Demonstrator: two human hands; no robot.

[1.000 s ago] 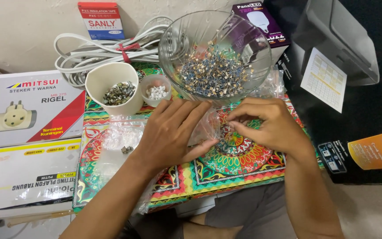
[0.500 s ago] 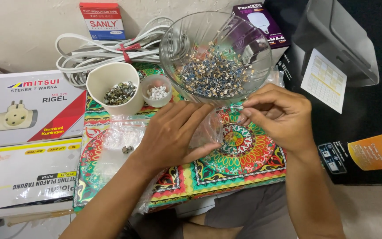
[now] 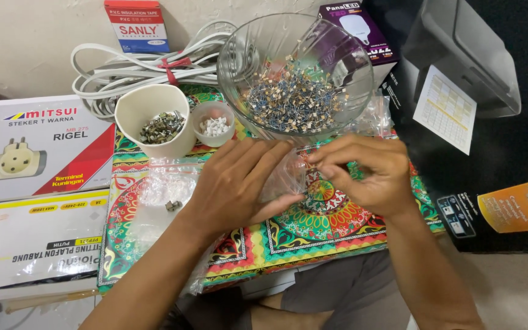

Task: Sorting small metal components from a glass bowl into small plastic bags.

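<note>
My left hand (image 3: 239,183) lies palm down on a small clear plastic bag (image 3: 285,177) over the colourful patterned mat (image 3: 313,226), its fingers holding the bag. My right hand (image 3: 371,174) pinches at the bag's right edge, fingertips together near the bag's mouth. Just beyond both hands stands a large clear glass bowl (image 3: 239,73) filled with several small blue and tan electronic parts (image 3: 294,98). Whether anything tiny sits between my right fingertips is hidden.
A cream cup of metal pieces (image 3: 157,119) and a small clear cup of white bits (image 3: 214,125) stand left of the bowl. Coiled white cable (image 3: 135,70), a tape box (image 3: 137,25), a lamp box (image 3: 352,27), flat white boxes (image 3: 32,146), empty plastic bags (image 3: 166,186) and a dark printer (image 3: 465,55) surround the mat.
My right hand rose toward the bowl half a second ago and has come back down to the bag's edge. My left hand has stayed on the bag.
</note>
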